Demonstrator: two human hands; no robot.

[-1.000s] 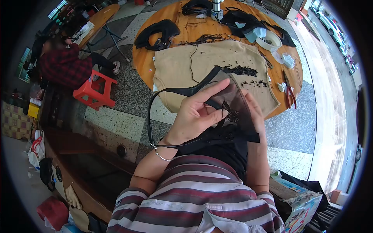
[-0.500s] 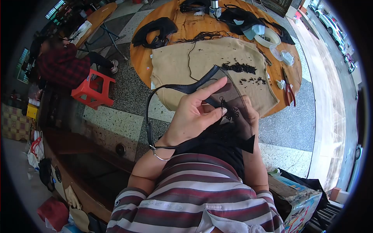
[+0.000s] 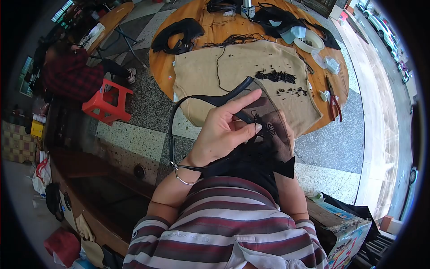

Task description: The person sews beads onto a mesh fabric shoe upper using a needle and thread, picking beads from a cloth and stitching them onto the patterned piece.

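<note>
My left hand pinches a sheer black mesh shoe upper between thumb and fingers, its index finger stretched along the mesh. A narrow black strap with a small metal buckle loops from the piece over my left wrist. By the thumb tip, a black flower-like decoration and a looped thread lie on the mesh. My right hand is behind the mesh with fingers curled; what its fingertips hold is hidden. Black material hangs below, over my lap.
The round wooden table bears a beige cloth with scattered black beads, red-handled pliers, a clear round container and other black pieces. A person in a checked shirt sits on a red stool at left.
My right hand has moved slightly down and further behind the mesh, so fewer of its fingers show. My left hand keeps its pinch almost unmoved.
</note>
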